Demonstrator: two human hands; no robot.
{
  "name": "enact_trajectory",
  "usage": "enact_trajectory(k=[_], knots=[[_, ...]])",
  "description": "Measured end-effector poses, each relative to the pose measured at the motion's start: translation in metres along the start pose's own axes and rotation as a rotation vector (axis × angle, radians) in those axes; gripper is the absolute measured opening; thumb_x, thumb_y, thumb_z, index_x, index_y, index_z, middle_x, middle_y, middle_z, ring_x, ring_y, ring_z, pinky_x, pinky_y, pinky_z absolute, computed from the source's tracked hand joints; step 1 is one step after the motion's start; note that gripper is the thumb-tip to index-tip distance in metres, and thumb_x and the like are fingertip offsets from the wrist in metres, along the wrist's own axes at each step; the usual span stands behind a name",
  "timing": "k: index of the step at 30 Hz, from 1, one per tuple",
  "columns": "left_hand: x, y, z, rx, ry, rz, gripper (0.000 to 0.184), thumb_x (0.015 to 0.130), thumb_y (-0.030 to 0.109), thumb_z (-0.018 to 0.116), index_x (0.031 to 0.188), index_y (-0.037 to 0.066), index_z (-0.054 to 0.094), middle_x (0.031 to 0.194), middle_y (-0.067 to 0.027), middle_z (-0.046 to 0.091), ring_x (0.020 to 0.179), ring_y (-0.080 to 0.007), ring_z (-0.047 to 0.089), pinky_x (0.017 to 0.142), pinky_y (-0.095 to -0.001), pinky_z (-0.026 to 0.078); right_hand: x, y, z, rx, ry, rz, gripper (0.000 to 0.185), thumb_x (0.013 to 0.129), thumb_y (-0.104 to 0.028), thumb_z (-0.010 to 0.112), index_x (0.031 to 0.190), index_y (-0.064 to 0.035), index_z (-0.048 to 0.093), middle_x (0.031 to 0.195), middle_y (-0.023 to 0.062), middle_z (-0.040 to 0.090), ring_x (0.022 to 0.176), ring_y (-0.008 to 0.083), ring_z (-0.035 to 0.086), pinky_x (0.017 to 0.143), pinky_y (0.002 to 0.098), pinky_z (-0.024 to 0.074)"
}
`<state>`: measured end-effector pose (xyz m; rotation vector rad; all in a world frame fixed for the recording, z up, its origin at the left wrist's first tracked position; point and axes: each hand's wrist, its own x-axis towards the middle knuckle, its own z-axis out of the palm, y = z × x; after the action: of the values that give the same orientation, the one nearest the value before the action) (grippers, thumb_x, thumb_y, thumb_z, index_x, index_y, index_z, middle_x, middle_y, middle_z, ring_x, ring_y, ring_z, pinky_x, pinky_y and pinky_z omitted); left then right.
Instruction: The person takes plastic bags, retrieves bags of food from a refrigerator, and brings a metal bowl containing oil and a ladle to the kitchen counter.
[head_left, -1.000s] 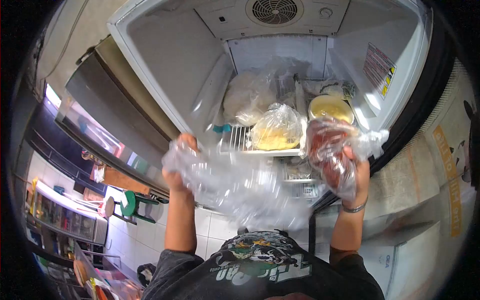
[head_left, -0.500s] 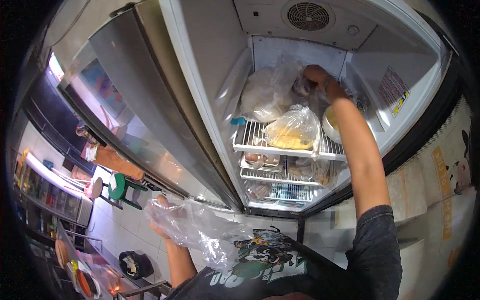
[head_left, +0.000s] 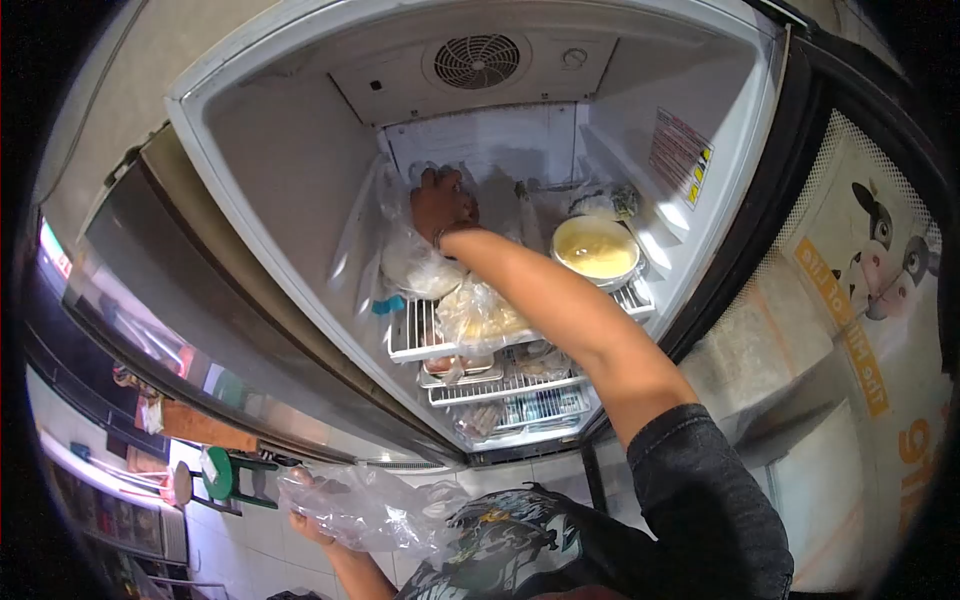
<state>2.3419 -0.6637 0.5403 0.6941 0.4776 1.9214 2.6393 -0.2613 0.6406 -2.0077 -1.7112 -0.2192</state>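
Deep in the open fridge, my right hand (head_left: 441, 203) has its fingers bent over a clear plastic bag (head_left: 397, 200) at the back left of the top shelf. Below it lie a bag with pale contents (head_left: 415, 268) and a bag with yellow contents (head_left: 482, 312), partly behind my forearm. A white bowl of yellow food (head_left: 596, 250) stands on the right of that shelf. Low at the left, outside the fridge, my left hand (head_left: 306, 508) is closed on a crumpled clear plastic bag (head_left: 375, 508).
Lower wire shelves (head_left: 510, 388) hold a tray (head_left: 460, 372) and packs. The fridge's glass door (head_left: 230, 330) stands open at the left. A green stool (head_left: 222, 474) is beyond it. At the right is a panel with cow pictures (head_left: 880, 270).
My right hand first put the bag with dark red contents into the fridge, then moved left across the top shelf. My left hand has lowered with the clear bag. The view has shifted.
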Motion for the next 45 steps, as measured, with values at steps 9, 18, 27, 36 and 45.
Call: enact_trajectory(k=[9,18,27,36,45], knots=[[-0.001,0.004,0.000,-0.029,0.156,0.035,0.028,0.097,0.031,0.050,0.104,0.004,0.049,0.074,-0.0139,0.059,0.063,-0.0253,0.062,0.052,-0.0391,0.053,0.099,0.150,0.043,0.173,-0.176,-0.214,0.019,0.075,-0.020,0.067,0.086,-0.0051,0.070,0.093,0.0145,0.070,0.095,0.0325,0.067,0.089,0.0430,0.0516],[-0.002,0.014,-0.022,-0.061,0.210,-0.004,0.032,0.100,0.035,0.045,0.107,0.004,0.053,0.078,-0.0111,0.062,0.062,-0.0232,0.061,0.055,-0.0373,0.053,0.024,0.078,-0.102,-0.056,-0.449,-0.417,0.095,0.080,-0.038,0.070,0.150,0.0047,0.024,0.139,0.0322,0.049,0.121,0.0408,0.057,0.106,0.0435,0.0442],[-0.005,0.021,-0.017,-0.134,0.436,0.130,0.038,0.101,0.038,0.044,0.107,0.004,0.059,0.080,-0.0078,0.066,0.062,-0.0185,0.062,0.061,-0.0335,0.056,-0.047,-0.008,-0.045,-0.112,-1.011,-0.835,0.080,0.100,-0.063,0.027,0.136,0.0050,0.051,0.142,0.0275,0.049,0.135,0.0397,0.045,0.113,0.0466,0.0355],[-0.021,0.024,-0.024,-0.138,0.304,0.032,0.041,0.102,0.040,0.042,0.109,0.005,0.062,0.075,-0.0089,0.067,0.060,-0.0212,0.064,0.054,-0.0366,0.054,-0.062,-0.015,-0.062,0.122,-0.497,-0.717,0.037,0.092,-0.026,0.052,0.104,0.0037,0.070,0.108,0.0278,0.067,0.100,0.0397,0.067,0.090,0.0452,0.0516],[0.013,0.038,-0.043,-0.114,0.364,0.002,0.046,0.096,0.040,0.046,0.113,0.002,0.064,0.105,-0.0155,0.070,0.096,-0.0325,0.068,0.086,-0.0488,0.055,-0.044,0.013,-0.171,-0.185,-0.369,-0.537,0.069,0.088,-0.052,0.067,0.124,0.0057,0.059,0.115,0.0290,0.065,0.108,0.0363,0.065,0.085,0.0470,0.0523]])
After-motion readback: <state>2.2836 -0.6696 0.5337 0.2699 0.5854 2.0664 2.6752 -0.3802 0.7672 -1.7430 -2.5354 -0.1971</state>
